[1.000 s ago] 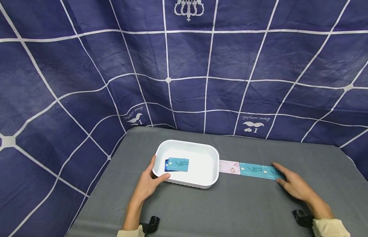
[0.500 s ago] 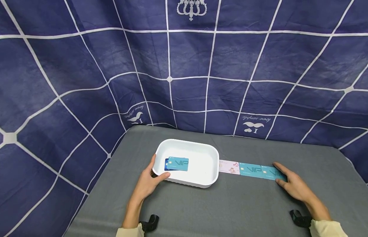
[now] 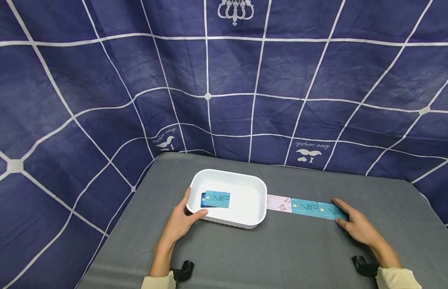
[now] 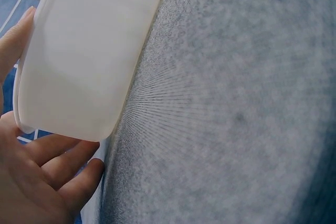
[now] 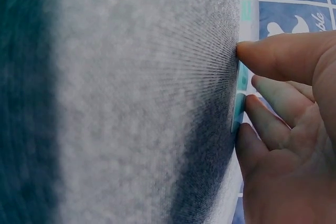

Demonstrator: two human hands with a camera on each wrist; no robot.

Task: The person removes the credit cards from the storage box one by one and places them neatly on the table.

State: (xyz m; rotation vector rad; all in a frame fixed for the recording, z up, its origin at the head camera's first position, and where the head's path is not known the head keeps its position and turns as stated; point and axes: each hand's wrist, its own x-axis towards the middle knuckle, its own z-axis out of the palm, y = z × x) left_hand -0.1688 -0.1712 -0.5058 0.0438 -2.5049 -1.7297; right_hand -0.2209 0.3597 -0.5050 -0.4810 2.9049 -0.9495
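Observation:
A white plastic tray [image 3: 248, 192] stands on the grey table. My left hand [image 3: 178, 224] grips its left end, with the thumb at the near rim and the fingers round the side; the left wrist view shows the tray's outer wall [image 4: 84, 56] between them. A teal VIP card [image 3: 217, 199] lies in it, over a mostly hidden dark blue card [image 3: 203, 200]. To the right, a pink card [image 3: 279, 203], a teal VIP card [image 3: 305, 207] and another teal VIP card [image 3: 328, 210] lie in a row. My right hand [image 3: 361, 228] holds the last one by its edges, covering its right end.
The grey table [image 3: 281, 253] reaches the blue curtain [image 3: 231, 80] with white lines at the back and left. The pink card's left end meets the tray's right side. Black wrist mounts [image 3: 183, 271] sit at both wrists.
The view has shifted slightly. Both hands, the tray and the cards keep their places relative to each other.

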